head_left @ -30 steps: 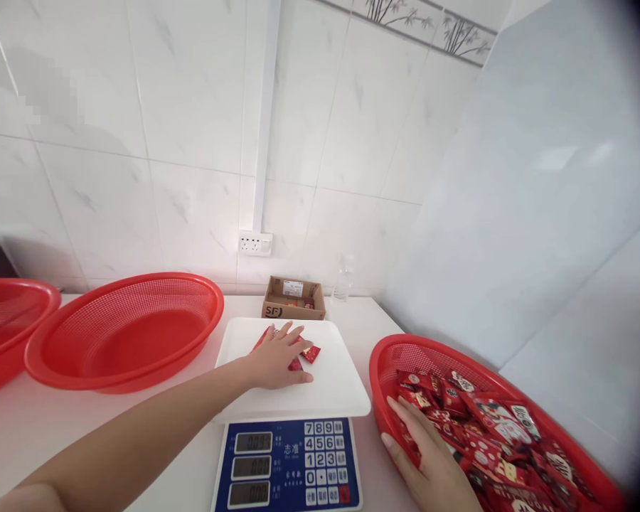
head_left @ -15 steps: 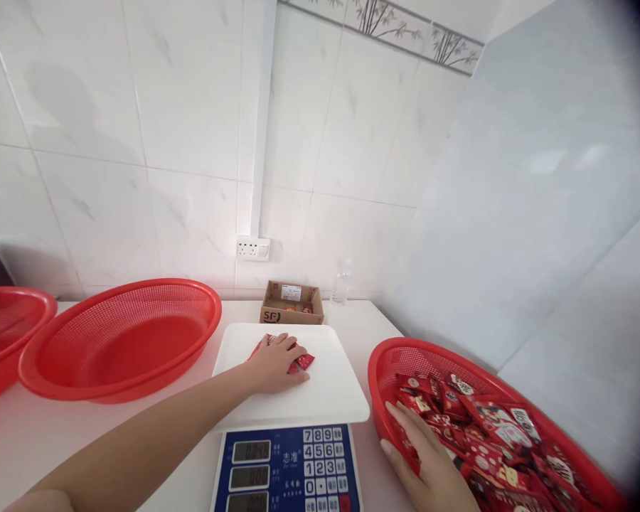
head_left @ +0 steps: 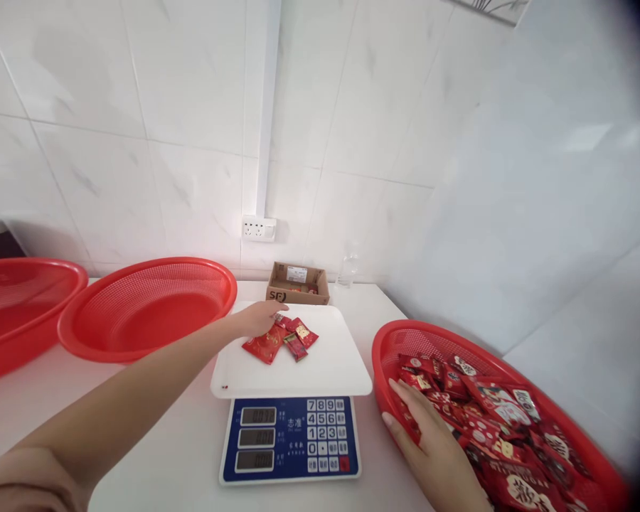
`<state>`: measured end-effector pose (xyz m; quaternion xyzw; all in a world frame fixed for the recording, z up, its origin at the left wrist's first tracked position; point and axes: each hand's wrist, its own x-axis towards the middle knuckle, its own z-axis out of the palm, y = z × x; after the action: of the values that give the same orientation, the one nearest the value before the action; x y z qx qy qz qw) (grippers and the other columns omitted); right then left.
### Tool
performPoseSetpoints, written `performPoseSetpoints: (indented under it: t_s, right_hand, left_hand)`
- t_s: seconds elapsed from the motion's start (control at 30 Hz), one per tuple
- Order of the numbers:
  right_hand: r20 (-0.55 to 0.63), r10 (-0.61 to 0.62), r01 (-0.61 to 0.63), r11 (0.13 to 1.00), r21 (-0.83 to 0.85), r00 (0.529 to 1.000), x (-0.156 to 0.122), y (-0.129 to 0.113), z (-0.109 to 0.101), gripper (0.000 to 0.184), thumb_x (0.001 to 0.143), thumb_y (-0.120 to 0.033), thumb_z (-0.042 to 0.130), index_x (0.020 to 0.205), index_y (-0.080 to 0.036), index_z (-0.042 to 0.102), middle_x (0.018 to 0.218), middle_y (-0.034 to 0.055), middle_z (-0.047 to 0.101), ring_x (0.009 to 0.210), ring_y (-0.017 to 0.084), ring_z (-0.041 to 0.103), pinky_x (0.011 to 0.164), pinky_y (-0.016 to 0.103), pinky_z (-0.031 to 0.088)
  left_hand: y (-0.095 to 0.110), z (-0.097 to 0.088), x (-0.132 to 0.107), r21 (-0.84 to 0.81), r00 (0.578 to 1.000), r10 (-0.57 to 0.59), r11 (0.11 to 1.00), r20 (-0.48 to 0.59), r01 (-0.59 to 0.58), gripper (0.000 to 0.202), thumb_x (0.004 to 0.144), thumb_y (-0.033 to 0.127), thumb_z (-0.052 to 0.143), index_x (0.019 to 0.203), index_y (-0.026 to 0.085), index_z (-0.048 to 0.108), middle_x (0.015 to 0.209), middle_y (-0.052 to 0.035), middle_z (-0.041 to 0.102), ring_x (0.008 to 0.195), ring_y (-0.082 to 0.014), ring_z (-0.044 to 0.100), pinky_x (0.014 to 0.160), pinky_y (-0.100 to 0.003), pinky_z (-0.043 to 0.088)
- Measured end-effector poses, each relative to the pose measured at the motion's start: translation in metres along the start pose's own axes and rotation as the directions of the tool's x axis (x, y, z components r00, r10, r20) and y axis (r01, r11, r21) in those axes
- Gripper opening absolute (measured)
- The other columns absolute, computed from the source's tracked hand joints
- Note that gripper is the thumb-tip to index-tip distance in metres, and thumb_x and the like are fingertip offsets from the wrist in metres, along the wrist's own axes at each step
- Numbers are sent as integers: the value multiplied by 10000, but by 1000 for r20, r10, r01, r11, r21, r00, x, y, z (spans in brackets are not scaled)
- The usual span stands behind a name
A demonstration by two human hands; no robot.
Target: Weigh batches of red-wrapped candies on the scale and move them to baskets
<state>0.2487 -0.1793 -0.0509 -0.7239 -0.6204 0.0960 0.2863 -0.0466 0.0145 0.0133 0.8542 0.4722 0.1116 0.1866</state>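
Reaching across the middle of the frame, our left hand [head_left: 259, 321] is lying loose, fingertips touching the small red packets [head_left: 278, 340] on the white scale tray [head_left: 320, 373]. At lower right, our right hand [head_left: 432, 451] is resting flat and unclenched on packets heaped in the red basket [head_left: 392, 346].

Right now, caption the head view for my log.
Left hand touches red packets on scale tray; right hand rests in packet basket.

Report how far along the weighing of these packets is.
Done: a few red packets lie on the scale tray. In hand: the left hand touches that pile; the right hand rests on packets in the right basket. Left: that basket looks nearly full, and the middle basket holds nothing.
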Motion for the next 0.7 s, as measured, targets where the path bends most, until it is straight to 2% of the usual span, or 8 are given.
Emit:
performPoseSetpoints:
  t_s: [0.13,0.23,0.4,0.7]
  right_hand:
    - [19,-9,9,1000,-4,1000,-1,-6,-4,598,859,-523,373,1303,-143,497,1408,118,454,1325,258,370,1095,458,307]
    - [16,-16,16,1000,-10,1000,-2,-11,-7,581,862,-509,375,1302,-148,491,1398,115,466,1317,250,381,1093,443,312]
    - [0,-19,19,1000,-11,1000,-3,-11,-7,580,853,-523,385,1288,-157,503,1380,107,489,1298,249,411,1083,441,334]
    - [-8,-16,16,1000,-15,1000,-2,-2,-3,602,843,-546,391,1285,-155,510,1389,111,482,1305,265,406,1079,470,341]
  left_hand:
    - [-6,-3,-2,4,996,-5,1000,85,5,306,895,330,534,1167,192,554,1234,-85,556,1061,-222,568,899,-446,481]
    - [-6,1,-2,5,994,7,1000,107,-8,303,895,334,533,1160,189,558,1228,-84,559,1063,-223,566,902,-449,477]
    - [-5,5,2,40,996,-1,999,87,-2,301,892,342,537,1140,175,564,1185,-81,578,1029,-216,579,877,-440,489]
    - [-10,3,14,121,996,-82,990,34,78,302,888,340,545,1138,170,559,1156,-81,587,980,-200,595,832,-416,511]
